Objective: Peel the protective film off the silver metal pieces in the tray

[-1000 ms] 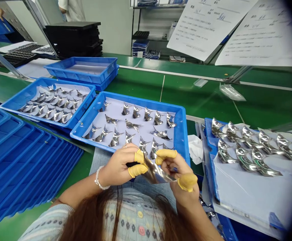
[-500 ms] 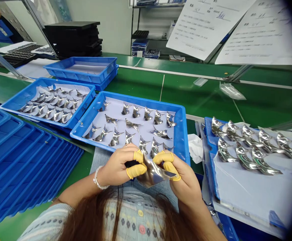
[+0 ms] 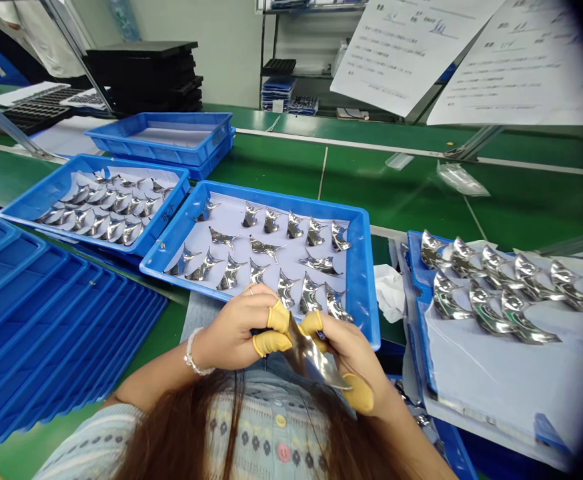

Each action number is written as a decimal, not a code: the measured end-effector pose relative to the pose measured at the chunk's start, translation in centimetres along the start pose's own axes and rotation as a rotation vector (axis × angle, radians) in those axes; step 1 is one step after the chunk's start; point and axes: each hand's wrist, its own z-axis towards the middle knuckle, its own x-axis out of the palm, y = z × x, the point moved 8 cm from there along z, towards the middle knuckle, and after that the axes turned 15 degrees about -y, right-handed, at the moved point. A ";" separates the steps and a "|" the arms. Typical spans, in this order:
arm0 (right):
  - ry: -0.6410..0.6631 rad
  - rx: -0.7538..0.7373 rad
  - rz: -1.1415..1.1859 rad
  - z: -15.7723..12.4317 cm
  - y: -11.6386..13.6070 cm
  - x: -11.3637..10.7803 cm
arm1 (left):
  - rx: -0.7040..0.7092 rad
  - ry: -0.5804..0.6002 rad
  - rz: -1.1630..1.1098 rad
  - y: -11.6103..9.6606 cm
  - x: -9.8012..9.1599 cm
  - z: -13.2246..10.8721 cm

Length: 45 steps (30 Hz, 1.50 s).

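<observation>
From here I see my left hand (image 3: pixel 234 330) and right hand (image 3: pixel 356 363) closed, pinching a curved mirror-polished metal piece (image 3: pixel 316 357) between yellow finger cots (image 3: pixel 277 319), apparently to keep skin off its shine, just off the near rim of a blue tray (image 3: pixel 364 287). Matching pieces (image 3: pixel 231 275) stand spaced on its pale liner (image 3: pixel 281 230); more fill a blue tray (image 3: pixel 86 159) left and another (image 3: pixel 418 320) right.

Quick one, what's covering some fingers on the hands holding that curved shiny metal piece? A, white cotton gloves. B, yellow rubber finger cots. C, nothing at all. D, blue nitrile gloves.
B. Yellow rubber finger cots cover fingers of both the left hand and the right hand, which pinch the curved shiny metal piece.
</observation>
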 end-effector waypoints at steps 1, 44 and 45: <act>-0.004 -0.029 -0.006 0.1 0.3 0.1 | 0.011 -0.006 0.009 0.0 0.0 0.0; -0.007 -0.114 -0.076 0.5 2.3 1.6 | 0.146 -0.066 0.126 -0.4 -1.0 -0.5; -0.008 -0.119 -0.078 0.5 2.3 1.6 | 0.146 -0.065 0.126 -0.4 -1.0 -0.5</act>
